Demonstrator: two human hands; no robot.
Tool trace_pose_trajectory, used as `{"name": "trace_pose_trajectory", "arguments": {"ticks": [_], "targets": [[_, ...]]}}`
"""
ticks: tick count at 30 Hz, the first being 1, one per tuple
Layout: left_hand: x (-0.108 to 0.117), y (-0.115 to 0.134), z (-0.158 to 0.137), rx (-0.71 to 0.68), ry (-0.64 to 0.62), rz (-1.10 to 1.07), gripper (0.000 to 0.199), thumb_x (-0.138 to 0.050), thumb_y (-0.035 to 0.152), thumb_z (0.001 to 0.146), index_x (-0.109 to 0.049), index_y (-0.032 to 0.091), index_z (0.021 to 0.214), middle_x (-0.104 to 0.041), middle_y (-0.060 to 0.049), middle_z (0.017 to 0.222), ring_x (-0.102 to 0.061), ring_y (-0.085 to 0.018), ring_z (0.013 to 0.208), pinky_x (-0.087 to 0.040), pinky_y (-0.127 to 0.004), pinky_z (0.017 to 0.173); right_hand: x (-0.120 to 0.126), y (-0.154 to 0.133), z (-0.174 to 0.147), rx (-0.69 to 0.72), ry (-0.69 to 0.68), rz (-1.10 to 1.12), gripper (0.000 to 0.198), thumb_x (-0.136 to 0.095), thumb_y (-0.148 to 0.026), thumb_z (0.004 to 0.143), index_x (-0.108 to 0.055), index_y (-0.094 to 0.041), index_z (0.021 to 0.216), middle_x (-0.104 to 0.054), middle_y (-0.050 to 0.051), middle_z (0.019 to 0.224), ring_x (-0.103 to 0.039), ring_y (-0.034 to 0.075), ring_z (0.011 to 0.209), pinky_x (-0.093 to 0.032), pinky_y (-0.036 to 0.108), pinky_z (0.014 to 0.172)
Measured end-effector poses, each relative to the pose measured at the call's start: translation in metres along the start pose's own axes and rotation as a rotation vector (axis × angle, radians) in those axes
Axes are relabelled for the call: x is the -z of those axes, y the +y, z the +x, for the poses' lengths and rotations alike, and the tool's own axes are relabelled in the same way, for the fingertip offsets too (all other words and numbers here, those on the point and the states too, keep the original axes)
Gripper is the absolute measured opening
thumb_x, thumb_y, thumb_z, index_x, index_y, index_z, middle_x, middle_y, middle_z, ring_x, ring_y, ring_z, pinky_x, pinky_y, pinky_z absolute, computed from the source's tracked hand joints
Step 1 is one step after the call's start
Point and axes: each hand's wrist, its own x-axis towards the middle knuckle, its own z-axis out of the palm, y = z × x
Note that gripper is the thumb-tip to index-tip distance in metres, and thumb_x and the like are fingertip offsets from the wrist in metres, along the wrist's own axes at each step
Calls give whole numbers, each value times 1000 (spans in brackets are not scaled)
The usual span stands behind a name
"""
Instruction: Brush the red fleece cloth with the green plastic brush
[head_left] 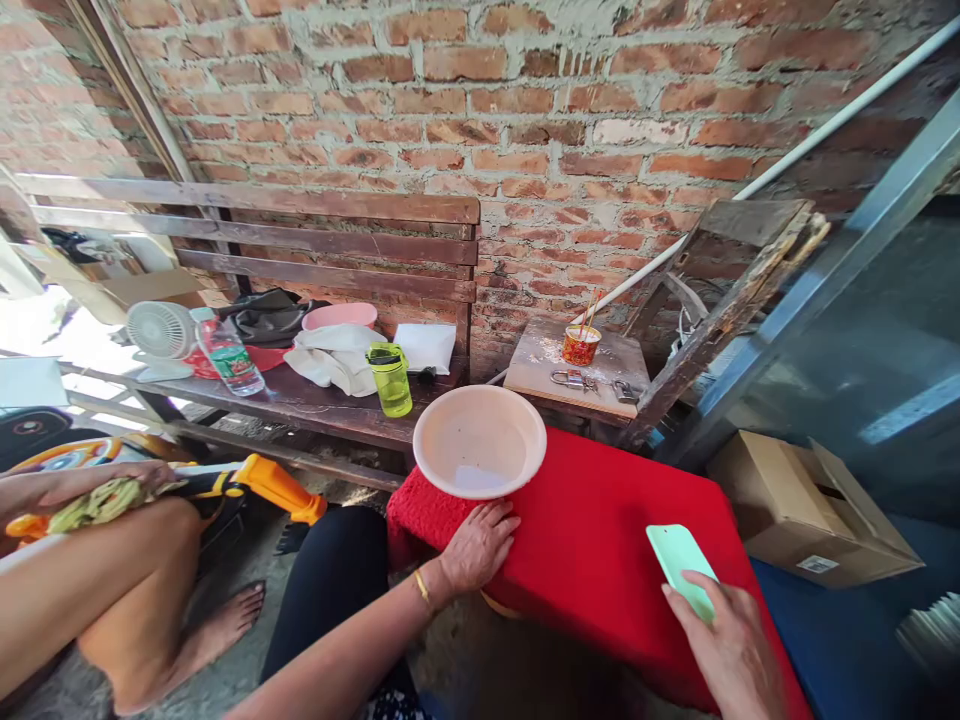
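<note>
A pale pink basin [444, 440] with some clear water in it stands on a red cloth [592, 540] draped over a table. My left hand [480, 545] lies on the cloth just in front of the basin, its fingers stretched out and holding nothing. A gold bracelet circles that wrist. Over the right part of the cloth, my right hand [727, 630] grips a light green flat piece [679, 560] with rounded corners and a small hole at its far end. What kind of thing it is, I cannot tell; my fingers cover its near end.
Behind is a wooden bench [330, 225] with a green bottle [390, 380], a water bottle [232, 355], a white fan [160, 330] and cloths. A small stand [525, 370] bears a paper cup [581, 345] and padlocks. At right sits a cardboard box [802, 510]. Another person's leg [142, 570] is at left.
</note>
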Motion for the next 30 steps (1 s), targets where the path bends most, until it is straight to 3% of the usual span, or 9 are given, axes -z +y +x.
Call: {"name": "trace_pose_trajectory", "arguments": {"ticks": [5,10,12,14,17,19,22,26,30], "targets": [[-1,-6,-40,16,117,56,36,-49,18,94,-58,21,129,-55,-11,139,-47,-26,133,-42,-48,109,-46,-54,-17,105,-129,131,40,-55,-58,79,-69,-26,99,-59,7,97,-61,24,87,-51,37,82],[2,-9,-38,6,114,24,32,-50,23,95,-61,22,125,-58,-9,136,-50,-25,130,-43,-45,108,-87,-128,-30,317,-285,114,18,-59,-35,80,-68,-30,94,-60,3,90,-62,22,84,-52,36,81],[5,-9,-35,3,93,4,32,-51,23,95,-61,23,125,-57,-9,136,-49,-25,130,-42,-45,108,-89,-127,-29,321,-297,71,19,-59,-34,79,-69,-31,95,-61,3,92,-63,22,85,-52,36,81],[5,-9,-34,11,66,-18,32,-53,24,94,-61,24,126,-57,-9,137,-48,-26,131,-40,-45,109,-80,-104,-23,270,-281,38,23,-58,-39,79,-69,-31,98,-62,3,93,-64,22,84,-53,36,78],[5,-8,-33,35,41,-52,30,-56,26,93,-62,24,123,-58,-9,135,-50,-28,128,-40,-48,107,-55,-61,-14,129,-181,-33,36,-55,-55,79,-68,-29,100,-60,6,89,-63,25,77,-53,40,71],[5,-7,-32,52,45,-80,27,-58,26,92,-64,24,118,-59,-9,132,-51,-29,127,-40,-49,106,-44,-50,-12,46,-104,-83,44,-51,-62,80,-68,-28,101,-59,7,86,-62,27,74,-52,42,69],[8,-5,-31,64,53,-114,22,-58,23,91,-65,24,112,-59,-8,130,-51,-29,125,-40,-50,106,-50,-73,-19,60,-128,-53,43,-52,-62,81,-67,-27,102,-58,7,91,-62,26,79,-52,42,74],[12,-4,-31,71,49,-132,23,-56,16,89,-66,24,109,-59,-8,127,-51,-29,124,-42,-50,104,-82,-123,-30,222,-289,38,32,-55,-49,83,-68,-28,102,-60,6,101,-62,23,91,-51,38,84],[15,-4,-31,69,49,-143,26,-54,14,88,-66,24,108,-60,-9,124,-50,-29,124,-43,-51,103,-78,-107,-23,179,-262,-32,34,-54,-52,81,-68,-28,101,-60,6,99,-62,23,84,-52,39,80]]}}
